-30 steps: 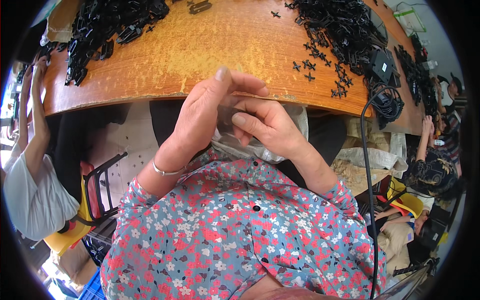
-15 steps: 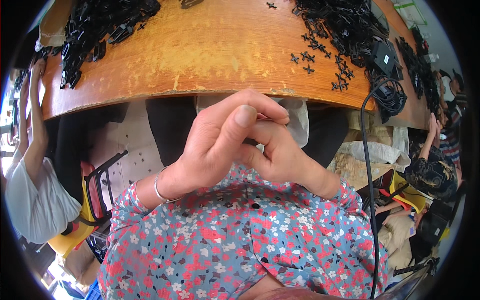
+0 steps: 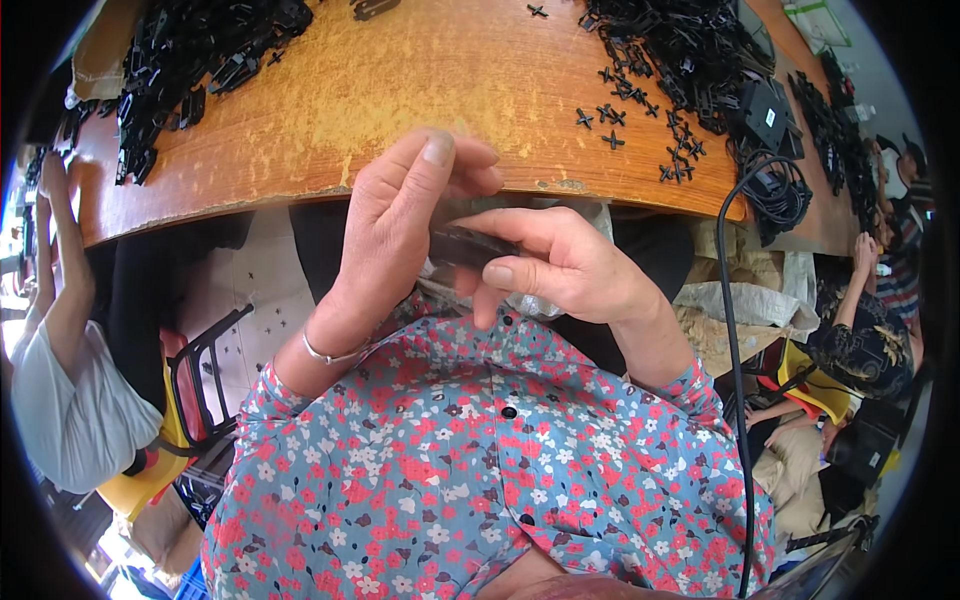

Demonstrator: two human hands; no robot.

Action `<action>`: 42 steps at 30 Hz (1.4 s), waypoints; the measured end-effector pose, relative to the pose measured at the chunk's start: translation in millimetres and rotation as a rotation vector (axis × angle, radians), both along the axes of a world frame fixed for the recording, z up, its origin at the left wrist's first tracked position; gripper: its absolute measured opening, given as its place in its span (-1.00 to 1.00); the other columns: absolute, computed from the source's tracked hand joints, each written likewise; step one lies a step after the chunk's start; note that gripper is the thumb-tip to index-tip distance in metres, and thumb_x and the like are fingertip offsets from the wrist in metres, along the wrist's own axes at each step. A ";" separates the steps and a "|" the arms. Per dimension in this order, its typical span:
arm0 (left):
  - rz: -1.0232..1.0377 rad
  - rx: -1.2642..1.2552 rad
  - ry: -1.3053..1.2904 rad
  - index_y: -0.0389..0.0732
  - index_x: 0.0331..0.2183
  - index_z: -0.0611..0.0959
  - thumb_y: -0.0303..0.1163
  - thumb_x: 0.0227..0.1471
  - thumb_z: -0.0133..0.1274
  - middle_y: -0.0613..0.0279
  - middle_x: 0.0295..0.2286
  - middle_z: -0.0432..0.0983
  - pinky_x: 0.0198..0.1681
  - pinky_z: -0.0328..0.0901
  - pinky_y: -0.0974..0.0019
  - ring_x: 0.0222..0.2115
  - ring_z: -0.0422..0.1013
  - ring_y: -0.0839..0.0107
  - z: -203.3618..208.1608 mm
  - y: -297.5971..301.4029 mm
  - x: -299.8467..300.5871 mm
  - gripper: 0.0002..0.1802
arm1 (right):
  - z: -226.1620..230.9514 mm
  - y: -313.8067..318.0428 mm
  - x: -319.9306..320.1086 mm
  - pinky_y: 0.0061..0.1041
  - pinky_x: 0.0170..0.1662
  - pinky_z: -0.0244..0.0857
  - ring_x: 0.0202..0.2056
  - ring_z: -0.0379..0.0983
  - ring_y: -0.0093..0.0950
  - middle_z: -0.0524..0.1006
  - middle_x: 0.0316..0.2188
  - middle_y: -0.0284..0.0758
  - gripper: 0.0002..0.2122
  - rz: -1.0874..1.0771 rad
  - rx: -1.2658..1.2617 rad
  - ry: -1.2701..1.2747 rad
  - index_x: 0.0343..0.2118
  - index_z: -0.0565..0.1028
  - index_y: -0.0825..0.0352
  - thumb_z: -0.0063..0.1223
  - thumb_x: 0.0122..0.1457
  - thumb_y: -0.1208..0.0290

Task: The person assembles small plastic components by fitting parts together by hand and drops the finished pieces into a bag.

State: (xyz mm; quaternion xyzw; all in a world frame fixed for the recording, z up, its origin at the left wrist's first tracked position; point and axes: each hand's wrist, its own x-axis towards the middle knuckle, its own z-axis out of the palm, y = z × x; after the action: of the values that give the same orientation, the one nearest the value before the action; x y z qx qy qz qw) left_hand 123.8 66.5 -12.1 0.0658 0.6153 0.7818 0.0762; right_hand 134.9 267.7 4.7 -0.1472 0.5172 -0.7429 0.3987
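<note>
Between left hand [image 3: 392,215] and right hand [image 3: 590,265], dark piece [image 3: 472,246], blurred

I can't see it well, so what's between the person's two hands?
In the head view, a dark, blurry piece lies between the left hand and the right hand, which holds it. Its shape is too blurred to tell.
</note>
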 end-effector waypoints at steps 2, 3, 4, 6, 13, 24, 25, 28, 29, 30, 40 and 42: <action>0.006 -0.007 0.016 -0.37 -0.10 0.62 -0.16 0.49 -0.22 0.10 -0.29 0.62 -0.07 0.42 0.35 -0.23 0.52 0.46 -1.1 0.7 0.2 -0.53 | 1.5 1.5 -0.5 -0.55 -0.24 0.52 -0.34 0.64 -0.51 0.62 -0.24 -0.24 -0.71 0.015 0.019 -0.019 0.11 0.43 0.49 0.05 0.41 0.47; 0.012 -0.016 0.034 -0.37 -0.10 0.62 -0.17 0.49 -0.21 0.12 -0.29 0.62 -0.07 0.42 0.35 -0.23 0.52 0.47 -1.5 0.9 0.0 -0.54 | 2.2 2.0 -1.0 -0.55 -0.25 0.53 -0.35 0.66 -0.48 0.64 -0.24 -0.20 -0.72 0.030 0.037 -0.037 0.08 0.45 0.50 0.06 0.40 0.46; 0.012 -0.015 0.034 -0.37 -0.10 0.62 -0.17 0.49 -0.21 0.12 -0.29 0.62 -0.07 0.42 0.35 -0.23 0.52 0.47 -2.7 1.2 -0.3 -0.54 | 1.4 2.6 -0.5 -0.55 -0.25 0.53 -0.35 0.66 -0.48 0.64 -0.24 -0.20 -0.72 0.030 0.037 -0.037 0.08 0.45 0.50 0.06 0.40 0.46; 0.036 0.016 0.020 -0.30 -0.13 0.68 -0.14 0.48 -0.16 0.25 -0.34 0.63 -0.16 0.41 0.41 -0.28 0.50 0.52 -5.6 1.5 -0.7 -0.55 | -2.2 3.3 2.4 -0.56 -0.29 0.52 -0.42 0.66 -0.47 0.66 -0.29 -0.19 -0.76 -0.007 0.029 -0.015 0.01 0.48 0.50 0.07 0.40 0.46; -0.097 0.377 -0.173 -0.38 -0.08 0.58 -0.18 0.50 -0.24 -0.01 -0.30 0.58 -0.15 0.48 0.32 -0.30 0.54 0.37 -16.8 4.2 5.6 -0.55 | -3.2 -4.3 10.8 -0.59 -0.38 0.49 -0.49 0.64 -0.51 0.66 -0.40 -0.23 -0.80 -0.041 0.129 0.020 -0.06 0.51 0.50 0.07 0.40 0.46; -0.033 0.306 -0.243 -0.35 -0.10 0.61 -0.04 0.47 -0.18 0.09 -0.30 0.60 -0.14 0.47 0.34 -0.32 0.56 0.40 -10.1 0.3 11.9 -0.47 | -13.0 1.2 9.1 -0.59 -0.43 0.48 -0.53 0.61 -0.50 0.66 -0.40 -0.20 -0.71 -0.080 0.020 -0.027 -0.08 0.54 0.46 0.02 0.46 0.27; -0.032 0.306 -0.242 -0.35 -0.10 0.61 -0.04 0.47 -0.18 0.09 -0.30 0.60 -0.14 0.47 0.34 -0.32 0.56 0.40 -11.5 -0.4 12.2 -0.47 | -14.9 1.4 10.0 -0.59 -0.43 0.48 -0.53 0.61 -0.50 0.66 -0.40 -0.20 -0.71 -0.080 0.020 -0.027 -0.08 0.54 0.46 0.02 0.46 0.27; -0.048 0.309 -0.233 -0.35 -0.10 0.61 -0.03 0.46 -0.17 0.09 -0.30 0.61 -0.14 0.46 0.35 -0.31 0.56 0.39 -14.9 -1.6 12.2 -0.47 | -16.9 1.8 12.5 -0.57 -0.42 0.50 -0.53 0.61 -0.48 0.66 -0.41 -0.18 -0.65 -0.078 -0.009 -0.062 -0.08 0.54 0.45 0.00 0.46 0.17; -0.042 0.301 -0.242 -0.36 -0.11 0.60 -0.05 0.47 -0.20 0.07 -0.30 0.60 -0.15 0.47 0.33 -0.32 0.56 0.38 -14.2 -1.7 12.4 -0.48 | -16.6 1.1 13.0 -0.56 -0.41 0.50 -0.53 0.62 -0.48 0.66 -0.41 -0.18 -0.61 -0.084 0.002 -0.056 -0.09 0.55 0.45 -0.03 0.47 0.12; -0.035 0.293 -0.251 -0.36 -0.12 0.59 -0.07 0.48 -0.23 0.04 -0.31 0.59 -0.16 0.48 0.32 -0.32 0.56 0.36 -13.9 -1.7 12.4 -0.48 | -16.4 0.6 13.3 -0.56 -0.41 0.51 -0.52 0.62 -0.47 0.66 -0.41 -0.18 -0.58 -0.088 0.013 -0.050 -0.09 0.55 0.45 -0.05 0.48 0.08; -0.040 0.288 -0.254 -0.37 -0.12 0.58 -0.09 0.48 -0.22 0.05 -0.32 0.59 -0.17 0.48 0.31 -0.32 0.57 0.35 -17.6 -2.1 12.0 -0.50 | -23.3 0.1 15.2 -0.54 -0.40 0.53 -0.51 0.62 -0.46 0.65 -0.40 -0.17 -0.53 -0.102 0.026 -0.042 -0.11 0.55 0.44 -0.13 0.49 0.01; -0.043 0.302 -0.256 -0.37 -0.12 0.58 -0.09 0.48 -0.22 0.05 -0.32 0.59 -0.16 0.48 0.31 -0.32 0.57 0.34 -19.4 -2.8 11.7 -0.50 | -23.5 -0.3 15.6 -0.55 -0.39 0.52 -0.52 0.62 -0.46 0.65 -0.40 -0.18 -0.55 -0.103 0.026 -0.045 -0.12 0.55 0.44 -0.12 0.49 0.04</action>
State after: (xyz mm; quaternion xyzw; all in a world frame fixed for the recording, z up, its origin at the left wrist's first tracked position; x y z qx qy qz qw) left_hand 135.5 63.7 -31.5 -0.0103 0.4748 0.8655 0.1597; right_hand 150.5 267.4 -18.8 -0.0983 0.5247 -0.7586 0.3736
